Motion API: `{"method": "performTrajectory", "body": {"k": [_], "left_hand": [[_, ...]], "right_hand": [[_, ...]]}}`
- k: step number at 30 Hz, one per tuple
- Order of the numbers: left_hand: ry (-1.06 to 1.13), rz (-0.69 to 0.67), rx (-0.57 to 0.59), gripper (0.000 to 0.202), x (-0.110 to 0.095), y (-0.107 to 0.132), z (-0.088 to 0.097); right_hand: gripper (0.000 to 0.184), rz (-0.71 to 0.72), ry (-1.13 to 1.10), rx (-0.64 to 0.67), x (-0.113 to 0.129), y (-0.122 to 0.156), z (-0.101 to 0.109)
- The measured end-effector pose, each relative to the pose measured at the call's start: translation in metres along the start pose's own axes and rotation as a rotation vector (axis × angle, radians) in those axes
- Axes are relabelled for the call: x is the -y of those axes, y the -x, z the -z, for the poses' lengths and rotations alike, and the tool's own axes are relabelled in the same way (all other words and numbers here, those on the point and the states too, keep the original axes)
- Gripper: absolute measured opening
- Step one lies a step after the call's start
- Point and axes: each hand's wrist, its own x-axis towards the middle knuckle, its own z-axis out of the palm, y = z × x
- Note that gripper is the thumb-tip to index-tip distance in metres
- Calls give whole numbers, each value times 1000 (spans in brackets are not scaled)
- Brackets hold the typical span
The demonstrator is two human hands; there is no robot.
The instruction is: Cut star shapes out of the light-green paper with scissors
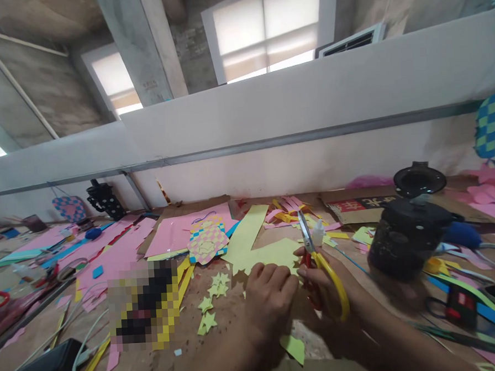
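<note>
My right hand holds a pair of scissors with yellow and red handles, its blades pointing up and away from me. Close beside it, my left hand is closed with the fingers curled under; whatever it grips is hidden. Just beyond both hands lies a pale yellow paper sheet with cut-out edges. Several small yellow paper stars are spread on the table left of my left hand. A yellow scrap lies below my hands. A checkered paper decoration rests beyond the stars.
A black lidded cup stands to the right of my right arm. Pink paper sheets and a pile of paper strips lie farther back. At the lower left are a black power strip and cables. A white partition borders the table.
</note>
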Motion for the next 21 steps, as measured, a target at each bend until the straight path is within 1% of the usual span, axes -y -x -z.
{"method": "performTrajectory", "body": {"k": [2, 3, 4, 5, 6, 8, 9, 11, 13, 14, 17, 19, 21], "left_hand": [[69, 3, 41, 12, 0, 3, -1], [120, 32, 53, 11, 0, 4, -2], [182, 93, 57, 11, 1, 4, -2], [249, 185, 52, 11, 2, 5, -2], [315, 299, 43, 13, 3, 5, -2], [428, 545, 39, 24, 5, 5, -3], [491, 646, 61, 31, 6, 5, -4], [653, 782, 141, 44, 7, 5, -8], [898, 887, 201, 50, 6, 5, -13], [1043, 947, 199, 50, 4, 4, -16], [1455, 1134, 110, 40, 1, 2, -23], [1585, 1207, 44, 36, 2, 0, -27], [1608, 1228, -24, 38, 9, -1, -29]], "right_hand": [[23, -55, -43, 22, 6, 5, -2], [28, -77, -68, 17, 10, 9, -4], [36, -93, -93, 8, 15, 13, -6], [44, -106, -115, -5, 21, 17, -9], [46, -110, -139, -26, 27, 22, -12], [45, -126, -174, -65, 39, 30, -17], [45, -134, -187, -82, 44, 33, -19], [46, -154, -200, -99, 49, 35, -22], [47, -163, -193, -95, 48, 35, -22], [47, -161, -180, -83, 45, 34, -22], [46, -137, -118, -14, 30, 29, -21], [44, -116, -73, 57, 22, 25, -19], [40, -96, -15, 129, 20, 20, -15]]}}
